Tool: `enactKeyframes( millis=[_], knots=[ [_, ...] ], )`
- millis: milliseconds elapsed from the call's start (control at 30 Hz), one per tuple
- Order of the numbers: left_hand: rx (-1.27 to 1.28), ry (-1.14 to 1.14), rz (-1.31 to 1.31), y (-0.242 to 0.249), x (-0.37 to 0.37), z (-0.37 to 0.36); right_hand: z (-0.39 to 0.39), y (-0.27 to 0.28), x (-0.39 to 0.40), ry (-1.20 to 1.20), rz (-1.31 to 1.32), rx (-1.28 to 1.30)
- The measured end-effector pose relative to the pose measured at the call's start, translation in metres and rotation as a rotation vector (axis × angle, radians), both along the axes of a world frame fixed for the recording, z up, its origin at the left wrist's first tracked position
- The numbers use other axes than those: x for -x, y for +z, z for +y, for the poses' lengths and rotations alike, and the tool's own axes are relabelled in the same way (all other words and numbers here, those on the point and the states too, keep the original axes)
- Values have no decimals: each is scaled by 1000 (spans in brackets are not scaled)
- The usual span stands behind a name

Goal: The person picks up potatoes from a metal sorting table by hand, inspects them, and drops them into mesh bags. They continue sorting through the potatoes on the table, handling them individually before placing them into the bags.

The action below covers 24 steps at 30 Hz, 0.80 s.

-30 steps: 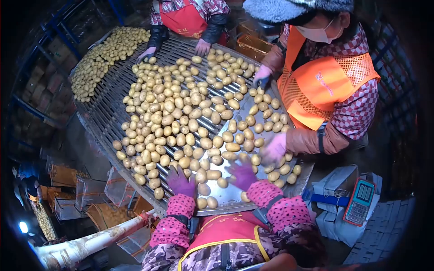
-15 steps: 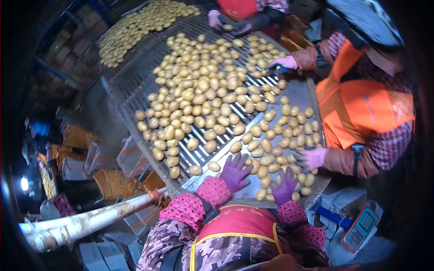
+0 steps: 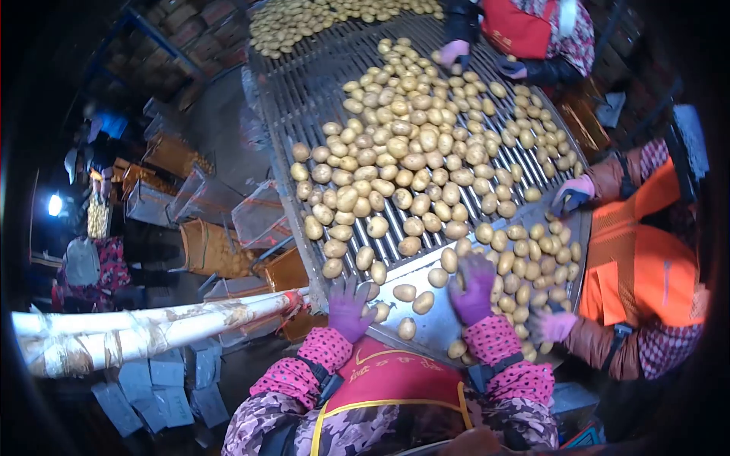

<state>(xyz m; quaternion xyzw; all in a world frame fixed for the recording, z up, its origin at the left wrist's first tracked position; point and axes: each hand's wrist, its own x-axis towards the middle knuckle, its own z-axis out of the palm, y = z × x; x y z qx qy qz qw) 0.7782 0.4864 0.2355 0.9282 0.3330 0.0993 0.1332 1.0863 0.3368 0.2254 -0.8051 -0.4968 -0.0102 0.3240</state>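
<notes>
Many potatoes [image 3: 411, 144] lie on a slatted metal conveyor [image 3: 293, 99] and on the smooth metal plate [image 3: 437, 315] at its near end. My left hand [image 3: 350, 309], in a purple glove, rests at the plate's left edge with its fingers spread, beside a few potatoes. My right hand [image 3: 473, 289], also gloved in purple, is over the plate with its fingers apart. It touches the left side of a dense group of potatoes [image 3: 532, 262]. Neither hand is wrapped round a potato.
A co-worker in an orange vest [image 3: 639, 251] has both gloved hands at the right edge. Another person in a red apron [image 3: 517, 29] reaches in at the far end. White wrapped poles [image 3: 152, 327] and potato crates [image 3: 217, 247] stand at the left.
The view has turned, so the conveyor appears further right. My left hand has moved to the plate's left corner, and my right hand is further forward beside the potato group.
</notes>
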Motion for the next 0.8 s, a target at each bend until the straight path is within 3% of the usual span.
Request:
enactKeyframes(
  millis=[100,133,200,333,467,500,600,700,800],
  knots=[
    [35,127,28,-6,-8,8,61,20,0,224,-45,76],
    [40,163,39,-10,-8,16,67,-12,-13,160,-103,76],
    [57,205,56,-20,-5,28,67,-16,-39,70,-119,190],
    [-12,165,62,-20,-6,35,47,7,-24,179,-111,322],
    [-17,165,10,-19,-6,36,99,30,5,358,-56,55],
    [-6,169,21,-19,-6,36,115,38,19,337,-116,201],
    [8,180,37,-21,-7,37,136,-8,42,246,-306,102],
    [-7,150,55,-14,-5,35,138,-3,43,246,-224,83],
    [200,1,-21,-1,-5,35,128,-12,30,319,-18,80]
  ],
)
